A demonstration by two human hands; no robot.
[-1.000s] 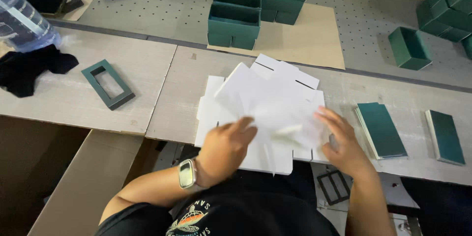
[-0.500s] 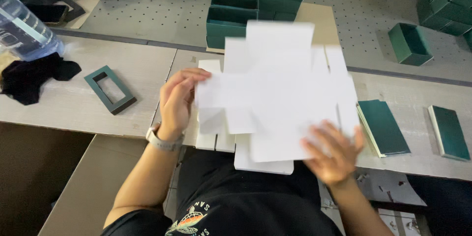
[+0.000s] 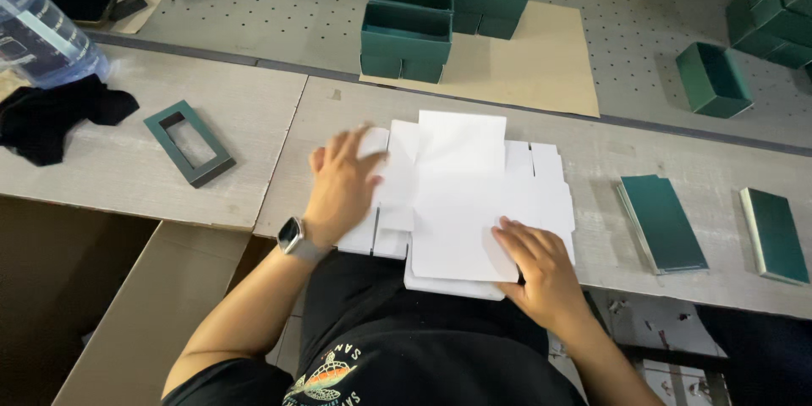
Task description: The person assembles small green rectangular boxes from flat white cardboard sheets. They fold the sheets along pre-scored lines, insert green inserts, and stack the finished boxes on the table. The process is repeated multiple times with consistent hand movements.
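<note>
Lowered now, the white card (image 3: 461,203) lies flat on the desk (image 3: 254,118).
Left hand (image 3: 342,186) and right hand (image 3: 537,266) press it, open-palmed, at frame centre.

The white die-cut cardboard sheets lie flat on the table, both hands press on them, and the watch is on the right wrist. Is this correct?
Not quite. The head view shows the watch on the left wrist; the left hand and right hand press the white sheets flat on the table.

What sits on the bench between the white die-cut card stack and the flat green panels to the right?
Nothing: in the head view, bare grey bench top separates the white card stack from the nearer green panel.
</note>
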